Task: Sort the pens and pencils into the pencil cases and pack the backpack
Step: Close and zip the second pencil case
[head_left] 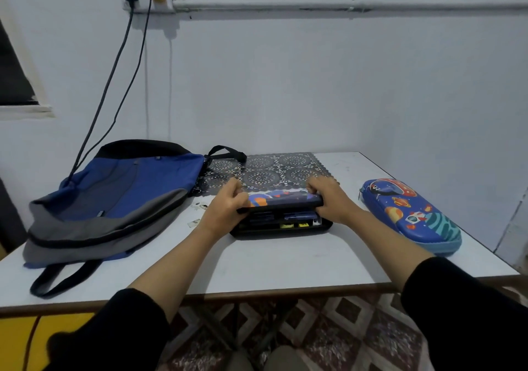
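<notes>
Careful — left hand [225, 209] and right hand [328, 199] grip the half-shut black hard-shell pencil case [285, 199] at twelve o'clock — stationery inside [285, 220] could jam its lid.

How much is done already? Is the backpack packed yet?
Not yet. Looks done: the space pencil case on the right lies closed on the table. In hand: the left hand and right hand grip the lid of the middle pencil case, partly open, with things showing inside. Left: closing it, then putting both cases into the backpack, which lies beside them.
</notes>
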